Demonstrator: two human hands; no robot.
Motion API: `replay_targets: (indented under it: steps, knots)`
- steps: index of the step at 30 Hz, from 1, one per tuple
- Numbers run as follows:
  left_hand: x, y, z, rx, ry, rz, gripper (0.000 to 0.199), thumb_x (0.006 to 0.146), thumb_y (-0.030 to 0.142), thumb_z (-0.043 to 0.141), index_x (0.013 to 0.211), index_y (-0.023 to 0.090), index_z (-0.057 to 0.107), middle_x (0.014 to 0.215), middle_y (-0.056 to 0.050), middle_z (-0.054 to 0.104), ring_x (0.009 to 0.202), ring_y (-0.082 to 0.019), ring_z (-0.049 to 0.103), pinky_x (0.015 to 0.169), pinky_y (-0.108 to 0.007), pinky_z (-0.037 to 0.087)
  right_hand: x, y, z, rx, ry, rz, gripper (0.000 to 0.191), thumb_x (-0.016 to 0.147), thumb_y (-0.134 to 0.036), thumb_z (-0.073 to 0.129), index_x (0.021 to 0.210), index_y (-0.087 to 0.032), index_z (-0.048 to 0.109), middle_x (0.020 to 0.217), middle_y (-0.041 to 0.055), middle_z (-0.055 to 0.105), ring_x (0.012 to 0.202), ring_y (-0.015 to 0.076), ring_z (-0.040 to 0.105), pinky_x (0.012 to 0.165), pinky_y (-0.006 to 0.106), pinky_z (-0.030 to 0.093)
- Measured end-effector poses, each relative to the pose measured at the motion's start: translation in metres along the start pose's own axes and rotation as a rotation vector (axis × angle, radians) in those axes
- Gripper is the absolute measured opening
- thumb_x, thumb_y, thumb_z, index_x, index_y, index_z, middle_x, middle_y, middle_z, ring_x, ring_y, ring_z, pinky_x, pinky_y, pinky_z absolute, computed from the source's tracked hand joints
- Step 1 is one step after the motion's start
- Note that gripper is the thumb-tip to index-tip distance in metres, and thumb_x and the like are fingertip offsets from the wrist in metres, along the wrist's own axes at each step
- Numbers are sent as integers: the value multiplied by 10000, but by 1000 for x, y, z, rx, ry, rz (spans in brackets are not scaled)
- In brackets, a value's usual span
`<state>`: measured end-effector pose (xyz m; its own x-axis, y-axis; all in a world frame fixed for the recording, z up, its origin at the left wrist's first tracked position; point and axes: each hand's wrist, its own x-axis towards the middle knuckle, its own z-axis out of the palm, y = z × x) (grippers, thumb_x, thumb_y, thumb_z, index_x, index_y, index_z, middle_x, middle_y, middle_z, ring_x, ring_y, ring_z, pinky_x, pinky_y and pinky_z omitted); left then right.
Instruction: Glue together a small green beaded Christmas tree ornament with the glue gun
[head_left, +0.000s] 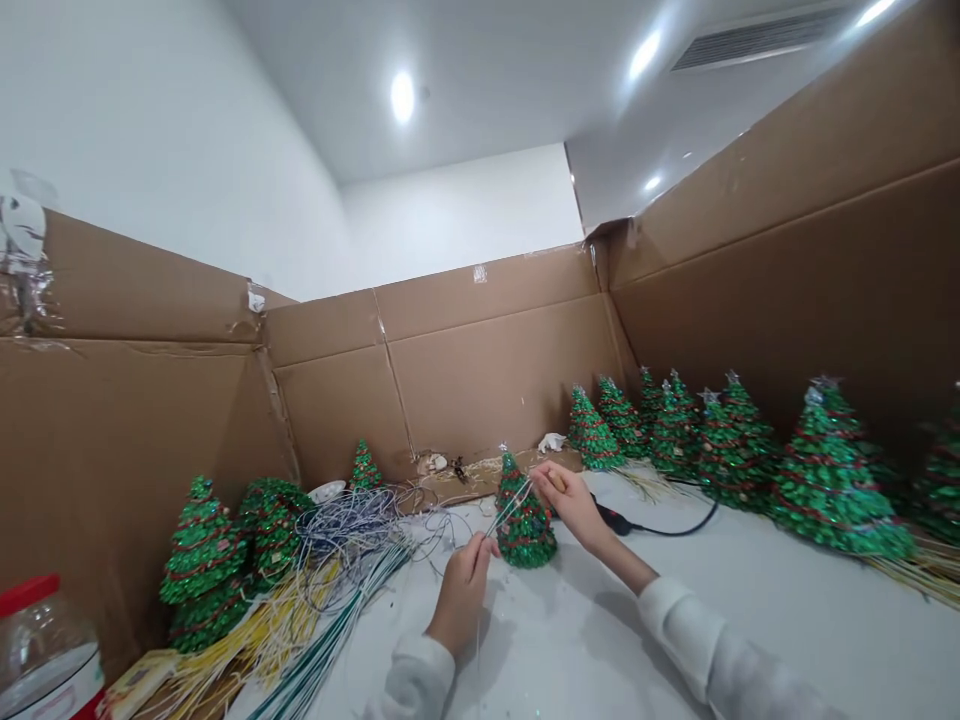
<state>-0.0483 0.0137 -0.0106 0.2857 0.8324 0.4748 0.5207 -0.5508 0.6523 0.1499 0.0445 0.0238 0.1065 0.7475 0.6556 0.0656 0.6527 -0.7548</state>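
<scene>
A small green tinsel Christmas tree (525, 535) with red garland and a clear star on top stands upright on the white table, just beyond my hands. My left hand (463, 588) is closed in a pinch in front of the tree, to its left, on thin pale wires (510, 508). The wires run up across the tree to my right hand (566, 497). The fingers of that hand are closed on their other end, beside the upper part of the tree. A thin strand hangs below my left hand.
Several finished-looking trees (739, 445) line the right cardboard wall (787, 260). A black-handled corded tool (613, 517) lies behind my right arm. On the left are more trees (201, 560), tangled grey wire (349, 525), green and yellow wire bundles (337, 610) and a red-lidded jar (49, 650).
</scene>
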Motion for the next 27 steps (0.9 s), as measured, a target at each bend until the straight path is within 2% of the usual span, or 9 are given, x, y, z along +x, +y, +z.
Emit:
replay_targets:
  steps: [6, 11, 17, 19, 21, 23, 25, 27]
  knots:
    - [-1, -2, -2, 71, 8, 5, 403, 895, 431, 235, 795, 188, 540, 686, -8, 558, 651, -153, 492, 621, -253, 329, 7, 2, -7, 104, 155, 69, 447, 652, -615, 586, 604, -185, 474, 450, -66, 371, 438, 81, 321, 432, 221, 262]
    - [-1, -7, -11, 224, 13, 29, 388, 904, 388, 234, 786, 199, 552, 658, -4, 569, 637, -154, 519, 601, -252, 319, 12, 5, -13, 227, 277, 86, 454, 659, -630, 572, 625, -204, 420, 413, -81, 352, 408, 73, 291, 416, 221, 228]
    - [1, -20, -29, 463, -35, 126, 326, 907, 265, 251, 878, 215, 571, 762, -11, 626, 688, -157, 553, 646, -266, 351, 19, 5, -32, 291, 629, 95, 459, 637, -613, 602, 610, -207, 389, 450, -83, 353, 421, 61, 275, 400, 215, 198]
    - [3, -25, -33, 550, -81, 167, 307, 882, 195, 286, 898, 215, 592, 813, -27, 634, 757, -174, 547, 685, -287, 364, 20, 5, -38, 362, 670, 166, 463, 597, -613, 630, 621, -204, 416, 448, -87, 345, 406, 54, 244, 381, 215, 160]
    - [5, -29, -35, 631, -84, 208, 294, 858, 176, 330, 917, 220, 616, 842, -42, 627, 826, -200, 521, 745, -330, 370, 20, 5, -39, 461, 601, 247, 461, 561, -595, 668, 642, -193, 457, 458, -89, 350, 395, 42, 209, 371, 212, 124]
    - [6, -28, -34, 649, -36, 235, 278, 851, 202, 366, 964, 220, 619, 899, -56, 610, 889, -217, 493, 808, -380, 364, 18, 2, -37, 594, 431, 311, 449, 541, -555, 706, 662, -183, 484, 479, -89, 364, 394, 30, 185, 369, 202, 114]
    - [4, -21, -30, 585, 12, 248, 285, 859, 227, 368, 1018, 210, 604, 962, -70, 588, 936, -220, 472, 850, -411, 357, 15, -2, -32, 720, 235, 362, 425, 543, -507, 733, 662, -180, 489, 497, -88, 369, 400, 24, 178, 369, 192, 127]
    - [1, -8, -21, 478, 13, 265, 301, 874, 249, 351, 1055, 209, 587, 982, -75, 577, 955, -216, 462, 875, -425, 350, 11, -6, -27, 796, 99, 407, 392, 564, -466, 744, 673, -181, 499, 499, -89, 358, 405, 24, 181, 370, 186, 141]
